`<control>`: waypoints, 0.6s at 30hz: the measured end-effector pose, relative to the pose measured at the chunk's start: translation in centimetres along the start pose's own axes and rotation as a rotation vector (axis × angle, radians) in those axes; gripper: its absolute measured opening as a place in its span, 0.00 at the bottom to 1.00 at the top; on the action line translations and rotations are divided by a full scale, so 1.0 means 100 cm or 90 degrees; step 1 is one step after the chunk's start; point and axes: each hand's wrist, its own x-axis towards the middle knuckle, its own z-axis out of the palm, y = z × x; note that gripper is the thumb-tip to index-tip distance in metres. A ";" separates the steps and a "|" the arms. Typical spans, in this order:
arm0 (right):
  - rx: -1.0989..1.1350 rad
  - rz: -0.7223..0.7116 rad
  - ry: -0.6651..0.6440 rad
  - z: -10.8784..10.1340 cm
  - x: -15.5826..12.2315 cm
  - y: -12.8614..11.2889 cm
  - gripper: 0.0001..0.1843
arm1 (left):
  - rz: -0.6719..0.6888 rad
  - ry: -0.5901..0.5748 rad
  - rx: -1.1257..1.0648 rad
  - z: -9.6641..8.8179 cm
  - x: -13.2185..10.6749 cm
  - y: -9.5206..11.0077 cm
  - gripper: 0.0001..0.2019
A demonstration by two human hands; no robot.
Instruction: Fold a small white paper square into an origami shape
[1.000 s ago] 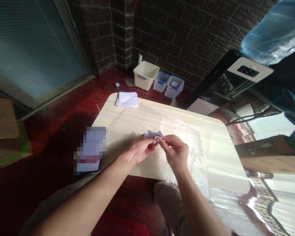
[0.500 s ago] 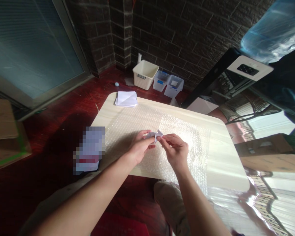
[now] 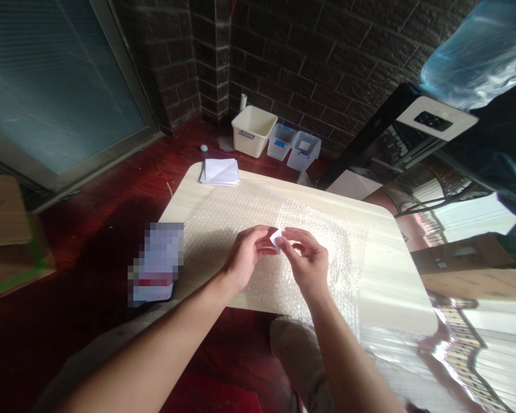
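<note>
A small folded piece of white paper [image 3: 276,238] is held up over the middle of the table. My right hand [image 3: 307,261] pinches it between thumb and fingers. From the other side, the curved fingers of my left hand [image 3: 246,255] close on the paper's left edge; part of that grip is hidden. Beneath both hands, a sheet of bubble wrap [image 3: 227,215] covers much of the pale wooden table [image 3: 395,275]. A stack of white paper sheets [image 3: 220,172] lies at the table's far left corner.
On the red floor beyond the table stand a cream basket [image 3: 254,135] and two clear plastic bins [image 3: 303,152]. A water dispenser [image 3: 438,117] with a blue bottle rises at the right. Cardboard boxes [image 3: 4,212] sit at the left. A blurred-out item [image 3: 159,252] overlaps the table's left edge.
The folded paper has been turned in my fingers and now shows a flat, pointed face. My left fingers have shifted and loosened slightly around it. The surroundings look the same.
</note>
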 end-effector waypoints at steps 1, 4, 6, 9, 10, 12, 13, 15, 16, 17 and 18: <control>-0.013 -0.009 -0.002 -0.001 0.000 0.001 0.10 | -0.004 -0.011 -0.011 0.001 -0.001 0.001 0.11; -0.018 -0.006 -0.025 -0.003 -0.001 0.004 0.14 | 0.001 -0.024 0.037 0.002 -0.003 0.004 0.11; -0.024 -0.004 -0.040 -0.003 -0.002 0.004 0.15 | 0.005 -0.017 0.054 0.003 -0.005 0.004 0.11; -0.037 -0.022 -0.036 -0.003 -0.002 0.004 0.15 | 0.018 0.008 0.047 0.004 -0.004 0.003 0.10; -0.037 -0.024 -0.030 -0.002 -0.002 0.003 0.15 | 0.023 0.012 0.044 0.004 -0.004 0.003 0.10; -0.038 -0.016 -0.024 -0.002 -0.002 0.002 0.16 | 0.031 0.010 0.038 0.004 -0.002 0.003 0.09; -0.042 -0.008 -0.025 -0.002 -0.001 0.001 0.16 | 0.036 0.007 0.036 0.003 -0.002 0.003 0.09; -0.050 -0.001 -0.030 -0.002 -0.001 0.000 0.17 | 0.045 0.002 0.037 0.002 -0.001 0.002 0.09; -0.053 -0.005 -0.031 -0.002 -0.001 -0.001 0.17 | 0.049 0.003 0.041 0.002 -0.001 0.002 0.09; -0.058 -0.013 -0.030 -0.002 -0.001 -0.002 0.16 | 0.054 0.006 0.045 0.002 -0.001 0.002 0.10; -0.067 -0.025 -0.026 -0.002 -0.002 -0.002 0.16 | 0.059 0.011 0.050 0.002 -0.001 0.001 0.10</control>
